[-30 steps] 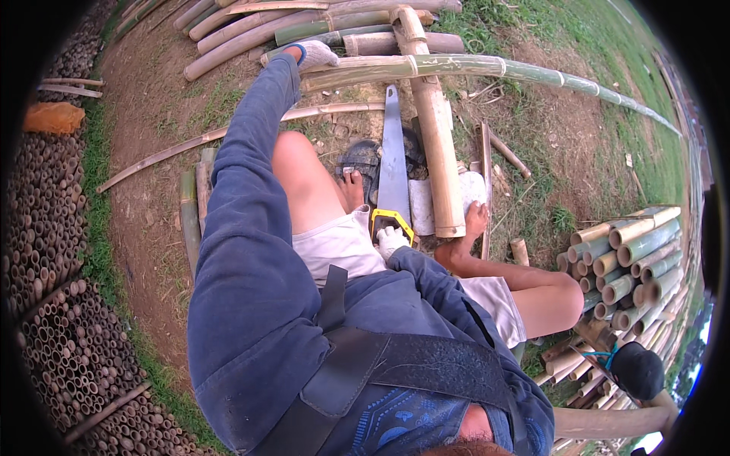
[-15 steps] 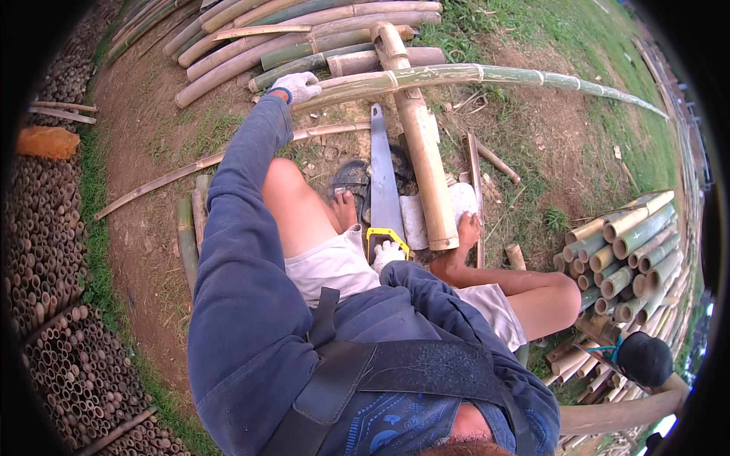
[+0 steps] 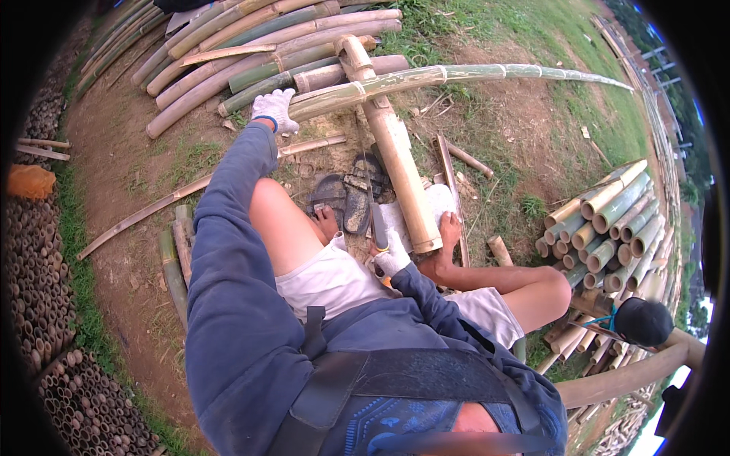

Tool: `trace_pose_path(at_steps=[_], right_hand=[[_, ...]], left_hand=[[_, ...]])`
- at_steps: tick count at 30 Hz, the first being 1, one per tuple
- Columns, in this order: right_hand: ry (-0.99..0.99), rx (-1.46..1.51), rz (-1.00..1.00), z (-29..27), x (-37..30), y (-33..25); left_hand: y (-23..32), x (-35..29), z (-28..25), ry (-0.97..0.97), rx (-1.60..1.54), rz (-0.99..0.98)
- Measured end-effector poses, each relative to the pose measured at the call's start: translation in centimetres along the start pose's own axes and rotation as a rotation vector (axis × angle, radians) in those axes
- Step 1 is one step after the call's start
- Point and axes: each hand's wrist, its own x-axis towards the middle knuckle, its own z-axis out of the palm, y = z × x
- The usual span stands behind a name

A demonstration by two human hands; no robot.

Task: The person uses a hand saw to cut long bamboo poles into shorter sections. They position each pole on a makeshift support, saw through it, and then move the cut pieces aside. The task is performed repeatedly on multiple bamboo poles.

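Note:
My left hand (image 3: pixel 275 111), in a white glove with a blue cuff, is at the left end of a long green bamboo pole (image 3: pixel 411 80). Its fingers are spread, and I see no grip around the pole. That pole lies across a thick, pale bamboo post (image 3: pixel 395 159) slanting toward me. Low between my legs, my right gloved hand (image 3: pixel 393 257) is closed on a handsaw. The handsaw blade (image 3: pixel 379 225) now appears narrow and nearly edge-on, pointing away from me; its handle is mostly hidden by the hand.
Dark sandals (image 3: pixel 356 194) lie beyond the saw, near my bare feet. A split bamboo strip (image 3: pixel 182 191) curves across the ground at left. Cut bamboo is stacked at far left (image 3: pixel 258 57) and right (image 3: pixel 601 228). A person in a dark cap (image 3: pixel 643 321) is at lower right.
The saw has turned from showing its broad blade to nearly edge-on, drawn slightly toward me. My left hand's fingers have spread at the pole's end. The whole view has shifted a little.

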Motion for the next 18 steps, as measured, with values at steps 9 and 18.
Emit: trace_pose_path(at_steps=[9,18], right_hand=[[-0.186,-0.003,-0.063,-19.4,-12.4,-19.0],[-0.003,0.237,-0.174,-12.3,-1.3,-18.5]], left_hand=[[4.3,5.4,1.3,0.002,-0.121,0.207],[5.9,1.9,-0.2,0.075,-0.079,0.189]])
